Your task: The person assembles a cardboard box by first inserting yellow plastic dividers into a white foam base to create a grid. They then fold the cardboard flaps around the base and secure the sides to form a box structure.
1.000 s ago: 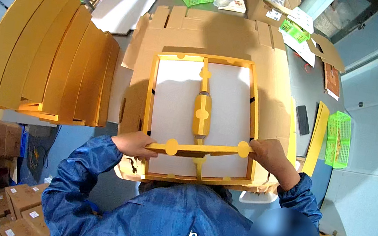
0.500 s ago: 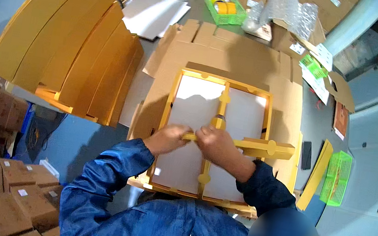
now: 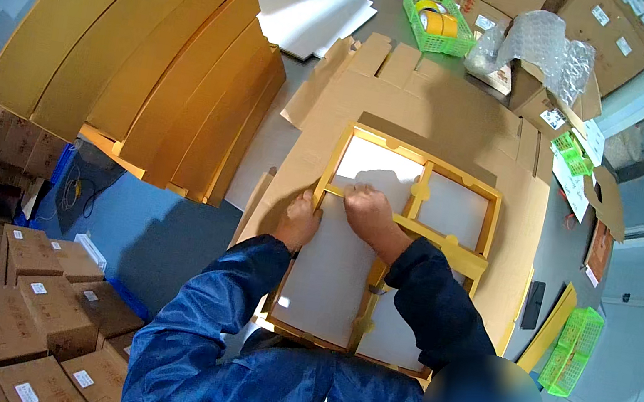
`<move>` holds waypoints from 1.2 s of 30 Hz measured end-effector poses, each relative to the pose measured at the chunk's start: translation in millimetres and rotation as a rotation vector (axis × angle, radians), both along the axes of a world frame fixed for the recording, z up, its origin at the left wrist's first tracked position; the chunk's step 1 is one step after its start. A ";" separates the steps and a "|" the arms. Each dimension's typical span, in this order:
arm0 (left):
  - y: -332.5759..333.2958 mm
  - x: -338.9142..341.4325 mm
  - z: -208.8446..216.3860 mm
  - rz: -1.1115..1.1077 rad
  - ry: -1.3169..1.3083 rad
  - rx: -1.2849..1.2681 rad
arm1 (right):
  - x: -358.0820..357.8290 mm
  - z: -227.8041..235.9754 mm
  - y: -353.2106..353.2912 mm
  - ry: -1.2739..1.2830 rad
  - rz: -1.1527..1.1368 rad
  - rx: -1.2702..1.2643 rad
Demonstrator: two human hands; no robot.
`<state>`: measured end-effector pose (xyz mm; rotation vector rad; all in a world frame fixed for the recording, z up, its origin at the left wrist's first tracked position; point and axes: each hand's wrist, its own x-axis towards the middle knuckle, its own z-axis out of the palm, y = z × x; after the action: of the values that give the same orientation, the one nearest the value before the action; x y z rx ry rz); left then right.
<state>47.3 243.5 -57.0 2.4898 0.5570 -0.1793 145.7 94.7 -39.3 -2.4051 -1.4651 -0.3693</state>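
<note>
A shallow yellow cardboard box (image 3: 333,161) with a white bottom lies on the worktable, turned slightly clockwise. One yellow cardboard divider (image 3: 420,190) runs lengthwise inside it. A second yellow divider (image 3: 461,255) crosses that one from the left wall to the right wall. My right hand (image 3: 368,215) is closed on the crossing divider, left of where the two meet. My left hand (image 3: 298,221) is closed round the box's left wall, near that divider's left end; its fingertips are partly hidden.
Flattened cardboard (image 3: 391,86) lies under the box. Large yellow box parts (image 3: 180,86) stand stacked at left. Behind are white sheets (image 3: 314,14), a green basket (image 3: 437,30) with tape rolls, and bubble wrap (image 3: 542,46). A phone (image 3: 533,305) and green basket (image 3: 572,350) sit at right.
The crossing divider has gone from above the box, sticking out past the right wall, to inside it between both walls. My left hand has moved to the left wall. The view has shifted and turned.
</note>
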 end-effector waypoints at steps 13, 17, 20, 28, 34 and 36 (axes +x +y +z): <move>8.3 49.1 44.8 -0.738 -0.604 0.382 | 13.7 59.0 -102.8 0.355 -0.243 -0.234; -30.9 80.5 56.5 -0.991 -0.395 0.209 | 0.6 56.7 -109.6 0.527 -0.280 -0.317; -33.8 87.9 47.4 -1.037 -0.362 0.173 | 1.5 58.0 -106.2 0.499 -0.250 -0.358; -50.2 71.8 50.5 -0.698 -0.669 0.216 | 21.9 39.7 -100.7 0.480 -0.216 -0.269; -112.6 18.2 51.4 -0.282 -0.230 0.216 | 22.6 42.4 -99.6 0.515 -0.233 -0.333; -123.4 27.9 28.8 -0.225 -0.178 0.200 | 21.0 30.2 -101.2 0.520 -0.239 -0.330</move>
<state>75.2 120.1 -28.2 2.7255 0.2301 0.0140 166.6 -6.5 -9.1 -2.6540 -1.0704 0.4591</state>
